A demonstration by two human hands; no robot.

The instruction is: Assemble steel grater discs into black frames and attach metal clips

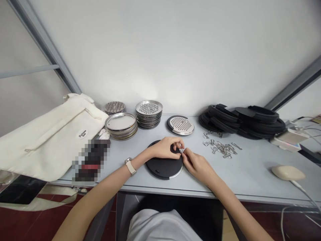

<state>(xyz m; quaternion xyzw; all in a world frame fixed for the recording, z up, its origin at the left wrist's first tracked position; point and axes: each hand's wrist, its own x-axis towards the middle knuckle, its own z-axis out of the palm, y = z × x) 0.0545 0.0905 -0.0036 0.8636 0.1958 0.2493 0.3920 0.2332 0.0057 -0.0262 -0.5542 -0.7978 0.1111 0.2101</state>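
Observation:
A round black disc [160, 167] with a thin metal rim showing at its right lies flat on the table in front of me. Over its upper part, my left hand [167, 148] is curled with thumb and fingers pinched. My right hand [199, 167] meets it at the disc's right edge, thumb and forefinger also closed. Between the fingertips of both hands is a small metal wire clip [181, 151], partly hidden. Behind the disc sits a perforated metal grater plate [182, 125] in a black holder. Similar loose wire clips [222, 148] lie scattered to the right.
Stacks of metal grater plates [148, 113] and plain metal discs [121, 127] stand at the back left. Black plastic rings [220, 118] are piled at the back right. A cream bag [55, 137] covers the left end; a white corded device [288, 173] lies right.

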